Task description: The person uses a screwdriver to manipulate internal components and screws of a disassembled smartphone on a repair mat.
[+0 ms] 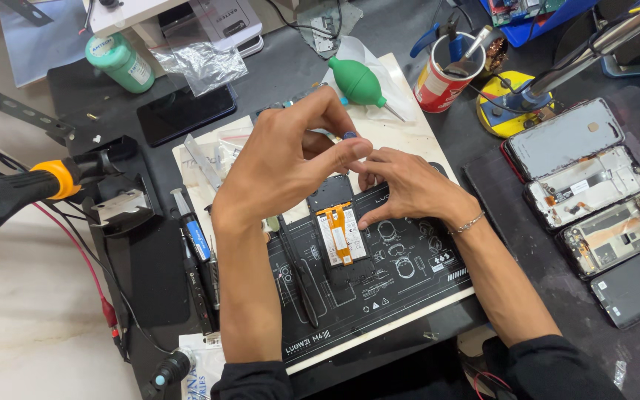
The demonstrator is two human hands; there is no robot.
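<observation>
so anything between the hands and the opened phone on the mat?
Nothing visible. The right hand rests its fingers on the opened phone at its upper right edge; the left hand hovers just above it, pinching a small blue-tipped tool.

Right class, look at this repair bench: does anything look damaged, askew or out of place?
Nothing looks spilled or broken by accident. The opened phone under both hands lies square on the black mat. The stripped phones at right sit in a slanted but orderly row. Crumpled plastic wrap is the only loose clutter.

Green blower bulb (357, 81), black white-lined mat (401, 270)
</observation>
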